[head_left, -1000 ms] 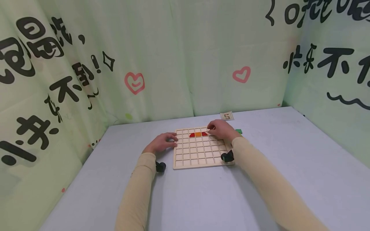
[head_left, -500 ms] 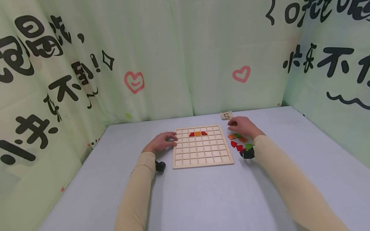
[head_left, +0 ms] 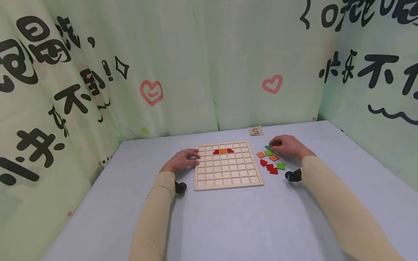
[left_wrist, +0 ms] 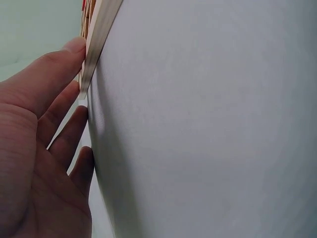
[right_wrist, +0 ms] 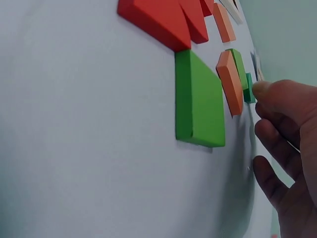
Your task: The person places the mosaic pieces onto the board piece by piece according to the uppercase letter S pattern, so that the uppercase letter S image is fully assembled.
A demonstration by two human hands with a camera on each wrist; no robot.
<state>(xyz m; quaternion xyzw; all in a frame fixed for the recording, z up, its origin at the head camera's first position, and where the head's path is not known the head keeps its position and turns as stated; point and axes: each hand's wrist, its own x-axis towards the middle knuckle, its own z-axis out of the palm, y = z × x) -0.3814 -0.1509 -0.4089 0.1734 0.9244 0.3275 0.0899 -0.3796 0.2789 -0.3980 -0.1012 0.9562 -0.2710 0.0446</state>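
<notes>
A wooden grid board [head_left: 228,168] lies on the table, with two red quarter-round tiles and an orange square tile [head_left: 223,151] in a row near its far edge. My left hand [head_left: 181,161] rests at the board's left edge. In the left wrist view its thumb [left_wrist: 54,69] touches the wooden rim, the other fingers loosely bent. Right of the board, my right hand [head_left: 289,145] pinches a dark green tile [head_left: 267,147] between thumb and fingertips. The right wrist view shows the thumb against that dark green tile [right_wrist: 249,89]; its far side is hidden.
Loose tiles lie right of the board: orange [head_left: 261,154], light green [head_left: 281,166] and red [head_left: 269,167] ones. A small patterned card [head_left: 255,130] lies at the table's back edge. Printed curtains [head_left: 196,65] stand behind and along the sides.
My right hand has moved right from the board's far edge to the loose tiles and now pinches the dark green tile. The left hand stays at the board's edge.
</notes>
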